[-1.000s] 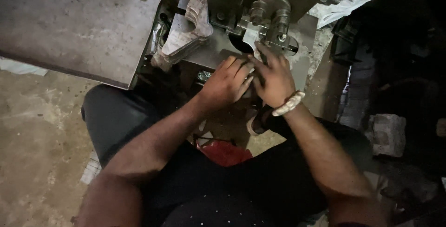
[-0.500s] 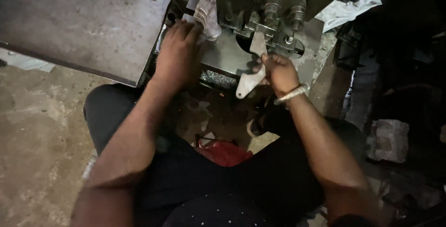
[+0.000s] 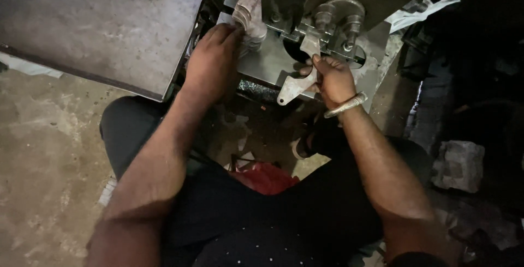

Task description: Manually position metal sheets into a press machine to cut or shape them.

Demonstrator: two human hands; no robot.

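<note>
Meanwhile, the left hand [image 3: 210, 62] reaches, fingers curled, to a stack of flat metal blanks [image 3: 248, 13] on the press [image 3: 267, 62]; the right hand [image 3: 334, 78] (bangle at wrist) grips a metal piece [image 3: 297, 87] at its front edge.

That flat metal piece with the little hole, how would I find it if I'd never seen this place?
Find the grey machine above the person's knees. At its front edge, the right hand with the silver bangle pinches a flat metal piece. Unlike the stacked pieces by the left hand, it hangs alone, with a small round hole at its lower tip.
</note>
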